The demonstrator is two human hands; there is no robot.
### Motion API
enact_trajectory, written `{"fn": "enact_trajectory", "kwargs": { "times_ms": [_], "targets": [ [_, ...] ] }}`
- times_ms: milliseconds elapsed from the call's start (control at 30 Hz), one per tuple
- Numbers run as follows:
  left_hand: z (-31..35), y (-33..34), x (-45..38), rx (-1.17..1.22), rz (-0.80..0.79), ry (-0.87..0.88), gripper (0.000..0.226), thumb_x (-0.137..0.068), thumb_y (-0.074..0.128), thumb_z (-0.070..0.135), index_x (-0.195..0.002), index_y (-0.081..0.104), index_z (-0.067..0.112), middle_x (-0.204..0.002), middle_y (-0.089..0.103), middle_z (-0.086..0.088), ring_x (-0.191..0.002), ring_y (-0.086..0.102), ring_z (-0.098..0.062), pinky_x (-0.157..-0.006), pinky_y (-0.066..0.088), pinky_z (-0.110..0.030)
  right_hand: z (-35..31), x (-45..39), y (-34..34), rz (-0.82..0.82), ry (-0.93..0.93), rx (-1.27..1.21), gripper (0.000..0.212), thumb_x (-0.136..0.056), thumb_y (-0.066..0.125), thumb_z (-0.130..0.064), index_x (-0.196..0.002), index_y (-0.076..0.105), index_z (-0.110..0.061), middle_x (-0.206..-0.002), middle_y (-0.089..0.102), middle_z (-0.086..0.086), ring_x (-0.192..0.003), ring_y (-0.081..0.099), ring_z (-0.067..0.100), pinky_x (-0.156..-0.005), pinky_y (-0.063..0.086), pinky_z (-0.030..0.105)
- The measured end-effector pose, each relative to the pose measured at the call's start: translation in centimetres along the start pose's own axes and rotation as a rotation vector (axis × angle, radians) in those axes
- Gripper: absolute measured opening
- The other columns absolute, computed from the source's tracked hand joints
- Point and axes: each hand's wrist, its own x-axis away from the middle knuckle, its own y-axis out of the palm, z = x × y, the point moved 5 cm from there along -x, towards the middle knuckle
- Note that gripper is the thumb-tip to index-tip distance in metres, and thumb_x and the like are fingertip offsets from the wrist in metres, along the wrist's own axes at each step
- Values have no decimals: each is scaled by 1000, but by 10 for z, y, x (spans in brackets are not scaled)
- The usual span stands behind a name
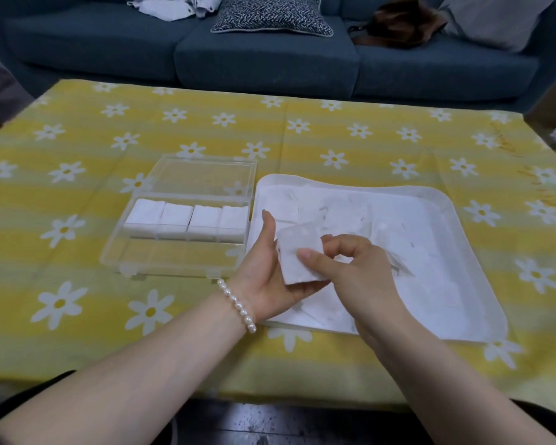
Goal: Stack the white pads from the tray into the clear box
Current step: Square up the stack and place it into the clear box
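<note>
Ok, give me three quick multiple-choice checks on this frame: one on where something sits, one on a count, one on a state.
1. Where is the clear box relative to the tray?
A. To its left
B. To its right
C. Stacked on it

2. How many stacks of pads stand in the box's back row?
A. Two
B. Four
C. Six

3. What is the state of the pads in hand?
A. Lying loose in the tray
B. Already in the box
C. Held between both hands

Key: 1 A, the box lies left of the tray on the tablecloth. 2 B, four stacks stand side by side. 3 C, the left hand cradles them while the right hand pinches them.
</note>
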Motion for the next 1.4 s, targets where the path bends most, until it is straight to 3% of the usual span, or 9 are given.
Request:
{"fn": "enact_trajectory", "kwargs": {
  "times_ms": [133, 267, 400, 600, 733, 833, 967, 1133, 1400],
  "targets": [
    [2, -2, -1, 16, 30, 9, 85, -83, 26, 75, -110, 65, 5, -116, 66, -11, -94, 68, -24, -87, 51, -41, 1, 0, -2, 38, -23, 82, 39, -36, 62, -67, -58, 66, -36, -112, 54, -18, -124, 43, 13, -107, 31, 46],
    [4, 2, 2, 34, 43, 55, 70, -83, 33, 72, -91, 64, 10, -91, 73, -9, -79, 71, -24, -83, 51, -43, 7, -1, 1, -50, 3, 71, 41, -33, 63, -67, -57, 68, -34, -122, 52, -15, -128, 39, 12, -108, 29, 45],
    [6, 3, 4, -9, 34, 77, 63, -81, 40, 69, -97, 60, 12, -90, 73, -8, -80, 70, -24, -88, 49, -42, 13, -8, 1, -28, 1, 108, 39, -33, 64, -68, -56, 66, -37, -124, 54, -14, -128, 40, 14, -107, 31, 46],
    [4, 9, 8, -3, -64, 82, 22, -75, 55, 18, -93, 61, 7, -86, 68, -10, -78, 67, -24, -88, 50, -41, 16, -11, 0, 64, -26, 201, 41, -35, 62, -70, -62, 65, -39, -121, 54, -11, -123, 44, 17, -103, 35, 48],
    [5, 8, 6, -7, -34, 67, 14, -83, 54, 20, -86, 61, 8, -76, 64, -7, -81, 69, -26, -75, 58, -40, 1, -3, -3, 190, -198, 525, 38, -56, 75, -58, -69, 53, -29, -121, 49, -7, -125, 32, 17, -102, 22, 33],
    [6, 3, 6, -56, 25, 33, 30, -92, 52, 38, -89, 62, 9, -72, 61, -6, -73, 69, -25, -60, 57, -33, -29, 6, -6, 253, -602, 595, 62, -51, 72, -60, -97, 49, -25, -126, 45, -3, -126, 29, 18, -96, 18, 28],
    [0, 8, 7, -92, -42, -52, 80, -80, 42, 75, -123, 57, 9, -109, 58, -11, -95, 64, -26, -76, 58, -38, -28, 5, 5, -165, -755, 747, 105, -48, 68, -64, -137, 26, -28, -133, 48, -10, -132, 30, 16, -103, 20, 33],
    [-5, 14, 10, -189, -85, -48, 80, -81, 24, 78, -84, 77, 19, -91, 71, -3, -83, 70, -17, -68, 56, -26, -20, 5, 11, -203, -740, 801, 106, -51, 70, -51, -139, 15, -33, -118, 62, -8, -123, 36, 10, -101, 18, 36],
    [-5, 20, 12, -251, -168, 6, 69, -74, 36, 70, -101, 67, 14, -90, 71, -4, -79, 69, -15, -52, 51, -20, -15, 2, 11, -182, -732, 913, 96, -51, 63, -62, -135, 43, -20, -118, 62, -8, -125, 43, 17, -99, 22, 40]
  ]
}}
